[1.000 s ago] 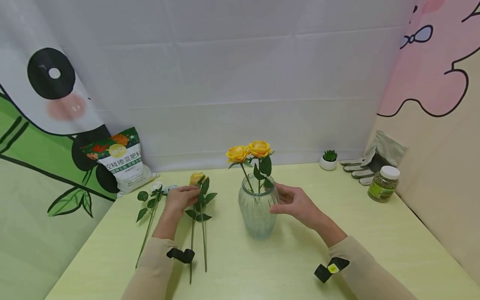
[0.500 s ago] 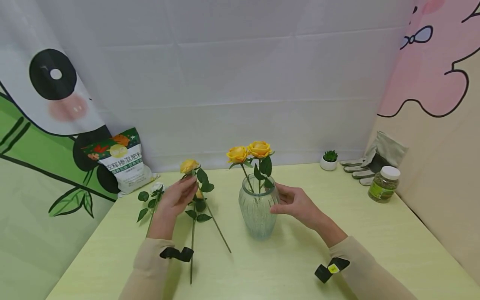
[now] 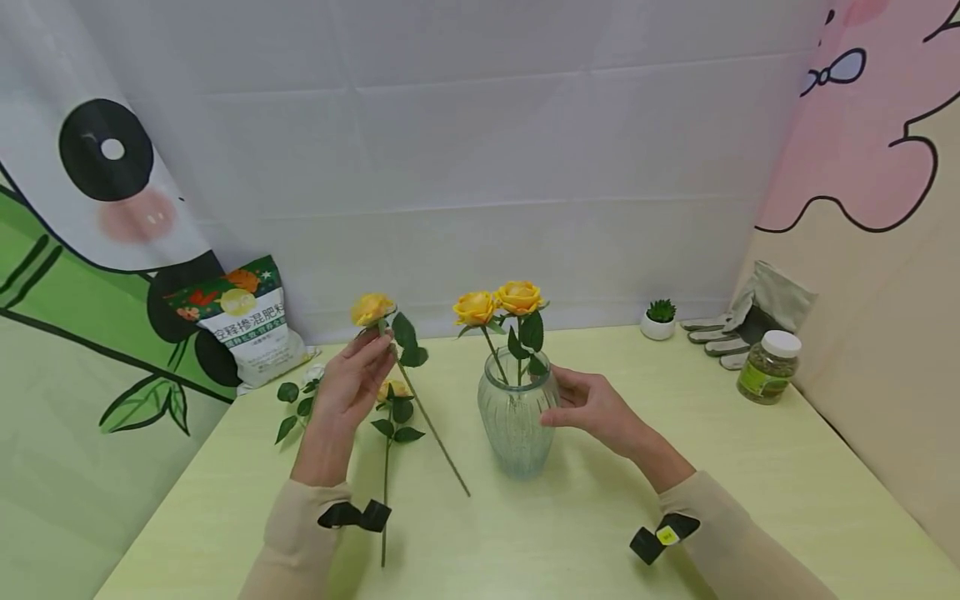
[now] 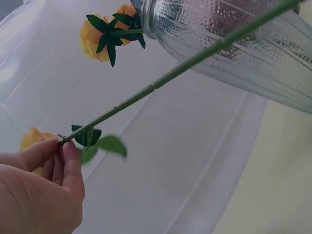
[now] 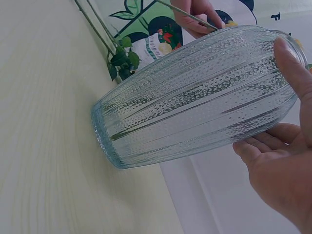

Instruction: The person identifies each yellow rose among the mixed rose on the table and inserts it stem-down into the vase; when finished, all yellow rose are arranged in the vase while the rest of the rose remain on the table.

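Note:
My left hand [image 3: 347, 385] pinches a yellow rose [image 3: 372, 309] by its green stem just under the bloom. The stem [image 4: 151, 88] slants down to the right, toward the vase. My right hand [image 3: 592, 411] holds the ribbed clear glass vase [image 3: 517, 425] from its right side, thumb in front and the other fingers behind. Upright on the table, the vase bears two yellow roses [image 3: 517, 298] that rise above its rim. In the right wrist view, the thumb lies along the upper part of the vase [image 5: 195, 97].
Another yellow rose [image 3: 393, 390] lies on the table [image 3: 600, 533] below my left hand. A white rose [image 3: 313, 375] lies further left, partly hidden. A fertilizer bag [image 3: 255, 325] leans at the back left. A potted succulent [image 3: 658, 320], gloves [image 3: 738, 329] and a lidded jar [image 3: 768, 368] stand right.
My left hand has lifted one yellow rose from beside the other and raised its bloom up and leftward, its stem end swinging right. My right hand stays on the vase.

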Demonstrator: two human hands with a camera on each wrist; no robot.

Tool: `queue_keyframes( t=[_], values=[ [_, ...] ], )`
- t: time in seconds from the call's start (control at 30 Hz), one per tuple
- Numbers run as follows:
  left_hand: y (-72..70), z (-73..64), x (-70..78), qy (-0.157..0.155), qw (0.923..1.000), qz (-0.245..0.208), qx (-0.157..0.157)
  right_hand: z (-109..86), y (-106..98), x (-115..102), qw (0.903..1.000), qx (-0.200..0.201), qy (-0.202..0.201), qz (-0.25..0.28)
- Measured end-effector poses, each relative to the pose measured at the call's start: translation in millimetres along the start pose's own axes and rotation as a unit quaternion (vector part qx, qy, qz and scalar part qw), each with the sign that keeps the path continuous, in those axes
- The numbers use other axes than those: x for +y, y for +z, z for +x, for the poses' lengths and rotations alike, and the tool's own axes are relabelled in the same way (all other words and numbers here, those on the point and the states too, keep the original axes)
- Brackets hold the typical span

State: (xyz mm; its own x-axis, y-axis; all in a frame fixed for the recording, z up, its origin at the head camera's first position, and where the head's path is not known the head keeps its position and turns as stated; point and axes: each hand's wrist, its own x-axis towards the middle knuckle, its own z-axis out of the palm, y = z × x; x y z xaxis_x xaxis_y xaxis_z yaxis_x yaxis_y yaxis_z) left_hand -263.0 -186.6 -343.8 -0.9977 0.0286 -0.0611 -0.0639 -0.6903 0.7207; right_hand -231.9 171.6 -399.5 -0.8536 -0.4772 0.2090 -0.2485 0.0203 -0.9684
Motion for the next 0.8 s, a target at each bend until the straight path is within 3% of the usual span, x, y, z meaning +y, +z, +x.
queue_keyframes(
  t=[0.2, 0.3, 0.53, 0.8],
  values=[
    [8.0, -7.8, 0.0, 0.044, 0.9941, -0.08, -0.059, 0.0, 0.1, -0.2, 1.0, -0.001, -0.002, 0.002],
    [11.8, -11.9, 0.2, 0.049, 0.9884, -0.11, -0.092, 0.1, -0.4, 0.2, 1.0, -0.001, -0.003, 0.002],
    [21.8, -22.7, 2.2, 0.067, 0.9849, -0.104, -0.121, 0.4, -1.3, 1.5, 1.0, -0.004, -0.006, 0.002],
    [28.9, -32.5, 5.3, 0.079, 0.973, -0.128, -0.174, 0.5, -1.4, 2.4, 1.0, -0.005, -0.004, 0.0]
  ],
)
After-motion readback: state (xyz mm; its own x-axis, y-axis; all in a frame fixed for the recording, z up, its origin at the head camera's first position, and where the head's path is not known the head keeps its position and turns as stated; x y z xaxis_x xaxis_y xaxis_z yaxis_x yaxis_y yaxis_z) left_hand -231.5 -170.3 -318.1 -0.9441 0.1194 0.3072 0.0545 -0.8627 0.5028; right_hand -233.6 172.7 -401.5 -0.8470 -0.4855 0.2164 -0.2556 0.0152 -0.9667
